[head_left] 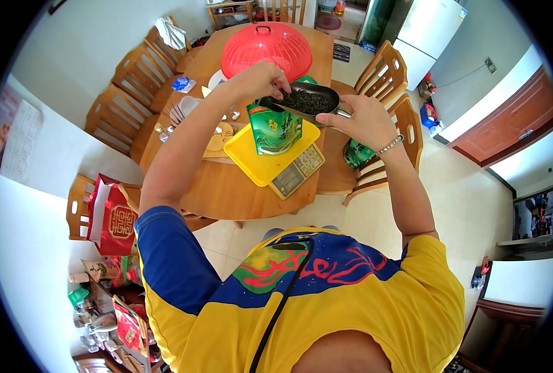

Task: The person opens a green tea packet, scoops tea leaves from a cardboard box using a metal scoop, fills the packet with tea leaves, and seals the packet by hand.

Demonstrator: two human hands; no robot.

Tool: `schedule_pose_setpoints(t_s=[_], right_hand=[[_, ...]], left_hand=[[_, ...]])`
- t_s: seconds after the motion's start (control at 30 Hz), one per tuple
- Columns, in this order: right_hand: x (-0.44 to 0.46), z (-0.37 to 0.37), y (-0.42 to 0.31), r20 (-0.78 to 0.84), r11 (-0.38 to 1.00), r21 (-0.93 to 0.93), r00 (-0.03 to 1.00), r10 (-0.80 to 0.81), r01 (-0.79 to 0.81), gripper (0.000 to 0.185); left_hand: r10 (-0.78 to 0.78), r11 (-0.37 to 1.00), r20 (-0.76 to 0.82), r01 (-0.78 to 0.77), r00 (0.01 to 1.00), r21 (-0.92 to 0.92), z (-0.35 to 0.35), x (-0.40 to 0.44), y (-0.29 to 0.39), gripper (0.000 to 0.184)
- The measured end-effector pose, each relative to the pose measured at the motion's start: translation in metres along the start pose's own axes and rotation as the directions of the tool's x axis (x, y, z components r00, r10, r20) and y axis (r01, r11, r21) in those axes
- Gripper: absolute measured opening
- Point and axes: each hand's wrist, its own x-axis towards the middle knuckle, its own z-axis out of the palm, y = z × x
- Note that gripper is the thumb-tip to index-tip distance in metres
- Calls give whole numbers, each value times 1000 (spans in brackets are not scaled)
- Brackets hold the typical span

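My right hand (367,121) is closed round the handle of a metal scoop (335,97) filled with dark, curled tea leaves (307,101). The scoop is held over a green foil pouch (275,129), its mouth pointing left. My left hand (267,79) reaches in from the left, fingers bent and drawn together at the scoop's mouth; what they pinch is hidden. The pouch stands upright on a yellow tray (251,163). Beneath the tray is a kitchen scale (298,171) with a keypad.
A red mesh food cover (266,53) sits farther back on the wooden table (208,196). A blue-and-white packet (184,84) lies at the left. Wooden chairs (385,71) surround the table, and another green pouch (357,153) rests on a right-hand seat.
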Motion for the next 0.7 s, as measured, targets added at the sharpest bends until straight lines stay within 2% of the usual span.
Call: schedule_pose_setpoints(t_s=[0.07, 0.13, 0.17, 0.27, 0.33, 0.37, 0.47, 0.53, 0.7], right_hand=[[0, -1, 0, 9, 1000, 0, 1000, 6, -6, 75], [0, -2, 1, 23, 1000, 0, 1000, 11, -11, 75], [0, -1, 2, 24, 1000, 0, 1000, 12, -12, 75], [1, 1, 6, 3, 1000, 1, 1000, -9, 9, 75], [2, 1, 6, -3, 1000, 1, 1000, -14, 14, 74], [3, 0, 5, -2, 1000, 2, 1000, -13, 13, 74], [4, -1, 2, -2, 1000, -8, 1000, -16, 16, 74], [5, -2, 1, 19, 1000, -6, 1000, -4, 4, 74], [9, 0, 7, 25, 1000, -4, 1000, -16, 16, 73]], left_hand=[[4, 1000, -6, -4, 1000, -3, -1, -1, 2, 27], [-141, 989, 20, 142, 990, -35, -7, -4, 17, 26], [-141, 989, 21, 142, 990, -35, -6, -4, 13, 26], [-76, 997, -3, 76, 997, -16, 2, 0, -3, 26], [105, 994, -134, -100, 985, 45, 4, 2, -4, 29], [105, 994, -132, -99, 986, 45, 5, 3, -4, 29], [87, 996, -62, -87, 994, -5, 4, 9, 15, 33], [14, 1000, -2, -14, 1000, -23, 5, 10, 21, 35], [12, 998, 37, -10, 999, -59, 10, 13, 5, 32]])
